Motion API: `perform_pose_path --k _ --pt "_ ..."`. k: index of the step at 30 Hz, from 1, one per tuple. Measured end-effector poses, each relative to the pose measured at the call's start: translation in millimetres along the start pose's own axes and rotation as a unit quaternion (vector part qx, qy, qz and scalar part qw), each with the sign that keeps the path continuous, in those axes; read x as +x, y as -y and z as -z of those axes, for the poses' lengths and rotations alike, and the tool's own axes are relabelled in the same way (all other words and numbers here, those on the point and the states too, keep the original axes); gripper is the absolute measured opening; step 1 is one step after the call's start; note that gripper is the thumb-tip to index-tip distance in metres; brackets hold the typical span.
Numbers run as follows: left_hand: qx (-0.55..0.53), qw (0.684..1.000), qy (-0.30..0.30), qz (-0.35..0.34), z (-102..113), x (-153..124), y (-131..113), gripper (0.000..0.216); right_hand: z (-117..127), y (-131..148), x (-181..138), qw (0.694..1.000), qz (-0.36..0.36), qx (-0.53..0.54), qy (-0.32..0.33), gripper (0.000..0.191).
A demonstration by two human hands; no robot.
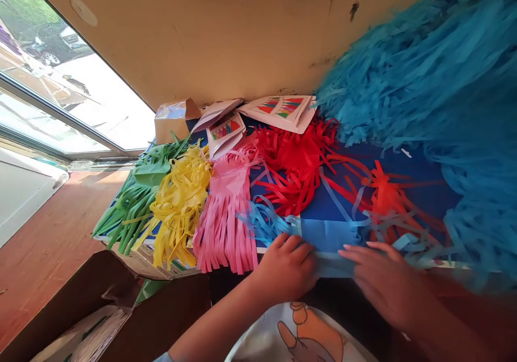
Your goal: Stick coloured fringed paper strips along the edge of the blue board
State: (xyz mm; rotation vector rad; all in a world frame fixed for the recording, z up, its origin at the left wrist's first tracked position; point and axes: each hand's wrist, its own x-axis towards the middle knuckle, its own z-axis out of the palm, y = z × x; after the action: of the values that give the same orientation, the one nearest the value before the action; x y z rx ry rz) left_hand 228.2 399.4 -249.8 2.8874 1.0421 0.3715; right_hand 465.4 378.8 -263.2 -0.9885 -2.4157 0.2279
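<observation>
A strip of light-blue tissue paper (335, 235), with cut fringe at both ends, lies at the table's front edge between my hands. My left hand (288, 265) has its fingers curled down on the strip's left part, beside the blue fringe (266, 221). At the strip's right part, my right hand (383, 278) has its fingers stretched out, touching or just over the paper; it is slightly blurred. Left of my hands lies pink fringed tissue paper (228, 206). Red fringed tissue paper (293, 162) lies behind the strip, and an orange-red fringe (385, 195) is beyond my right hand.
Yellow (181, 189) and green fringed paper (151, 173) lie further left. A large blue tissue fringe mass (424, 71) fills the right side. Printed packets (278, 109) and a brown paper bag (173, 125) lean by the wall. An open cardboard box (165, 316) stands below left.
</observation>
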Motion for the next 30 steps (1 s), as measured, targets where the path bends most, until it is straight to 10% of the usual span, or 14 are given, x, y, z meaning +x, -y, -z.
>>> perform_pose_path --k 7,13,30 --pt "-0.11 0.986 0.006 0.127 -1.0 15.7 6.6 0.019 4.9 -8.0 20.8 0.976 -0.207 0.029 0.063 0.019" --pt "-0.002 0.974 -0.02 0.225 -5.4 29.5 -0.6 0.016 9.9 -14.2 50.1 0.927 -0.347 -0.013 0.139 0.019" --pt "0.102 0.952 0.055 0.283 -9.5 38.5 1.6 0.015 6.8 -10.3 86.0 0.844 -0.398 -0.175 0.315 0.026"
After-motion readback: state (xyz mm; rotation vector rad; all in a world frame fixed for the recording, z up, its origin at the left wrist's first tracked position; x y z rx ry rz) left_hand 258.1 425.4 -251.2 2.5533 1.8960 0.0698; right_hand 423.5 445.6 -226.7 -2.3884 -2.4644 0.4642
